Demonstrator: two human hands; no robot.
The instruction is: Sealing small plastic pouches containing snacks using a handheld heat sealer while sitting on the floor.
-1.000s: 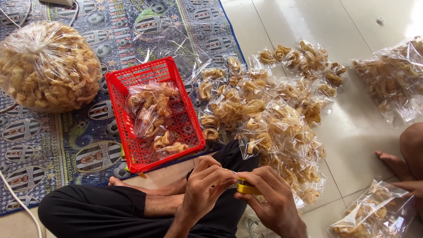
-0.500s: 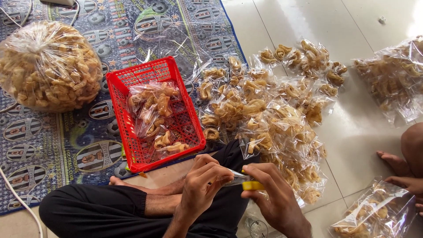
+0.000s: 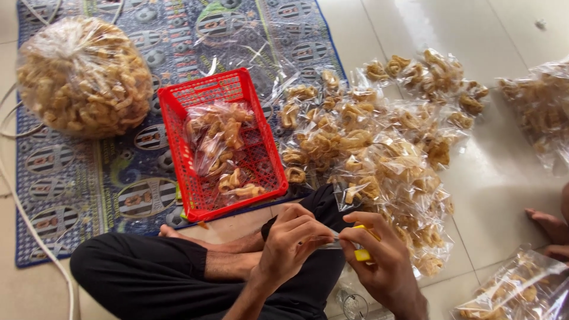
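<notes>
I sit cross-legged on the floor. My right hand (image 3: 385,266) grips a small yellow tool (image 3: 361,253) with a thin metal part pointing left. The fingertips of my left hand (image 3: 290,246) pinch at that metal part, just in front of my lap. Beyond my hands stands a red plastic basket (image 3: 178,142) holding a couple of clear packets of fried snacks (image 3: 219,145). To its right lies a heap of several small snack packets (image 3: 379,148) on the tiled floor.
A large clear bag of fried snacks (image 3: 83,77) sits on a blue patterned mat (image 3: 71,178) at the left. A white cable (image 3: 35,237) runs along the mat's left edge. More packets (image 3: 515,290) and another person's foot (image 3: 548,228) are at the right.
My hands have shifted slightly right and closer together around the yellow tool. The left fingers now pinch its metal part. Basket and packets are unmoved.
</notes>
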